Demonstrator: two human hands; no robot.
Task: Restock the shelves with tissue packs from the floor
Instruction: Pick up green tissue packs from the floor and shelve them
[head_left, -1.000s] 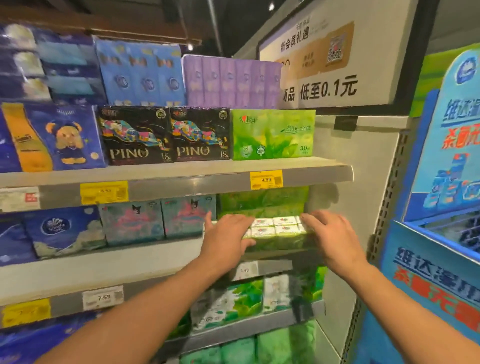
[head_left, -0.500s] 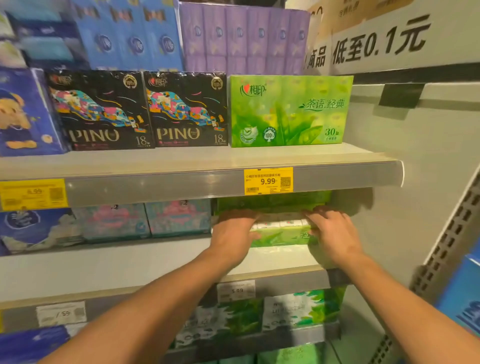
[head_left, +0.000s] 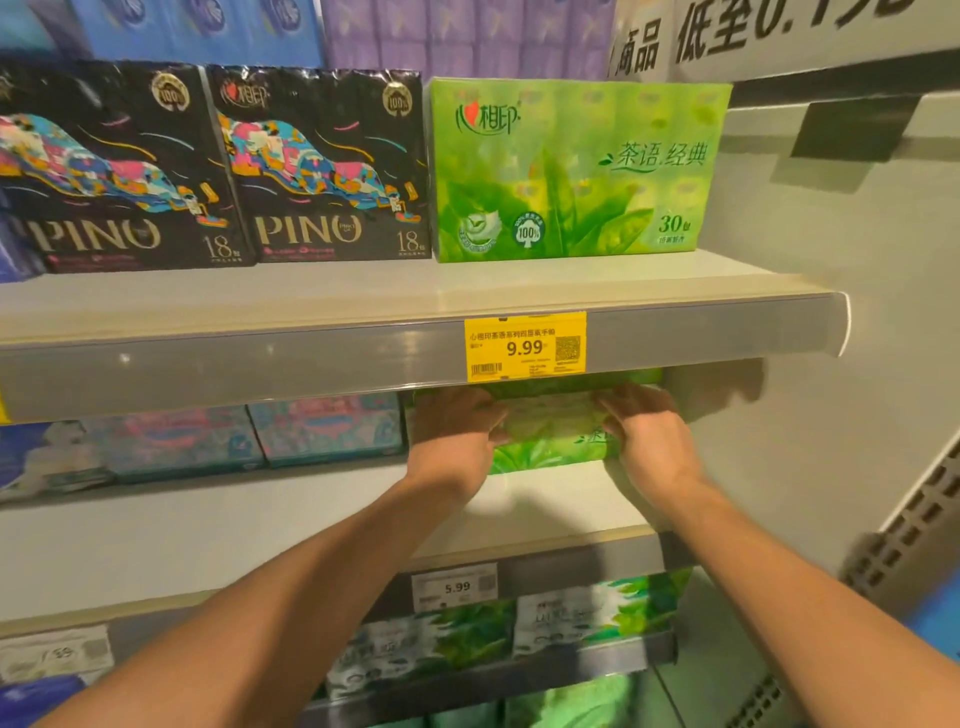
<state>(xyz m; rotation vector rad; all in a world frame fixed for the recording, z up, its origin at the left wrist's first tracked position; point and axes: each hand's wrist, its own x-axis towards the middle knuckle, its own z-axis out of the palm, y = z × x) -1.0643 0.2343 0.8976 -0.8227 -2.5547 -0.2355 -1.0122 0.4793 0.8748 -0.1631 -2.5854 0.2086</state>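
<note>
Hands (head_left: 556, 441) round green leaf-printed tissue pack (head_left: 550, 434)

A shop: stocked shelves (head_left: 415, 291) with a yellow price tag (head_left: 524, 347).
</note>
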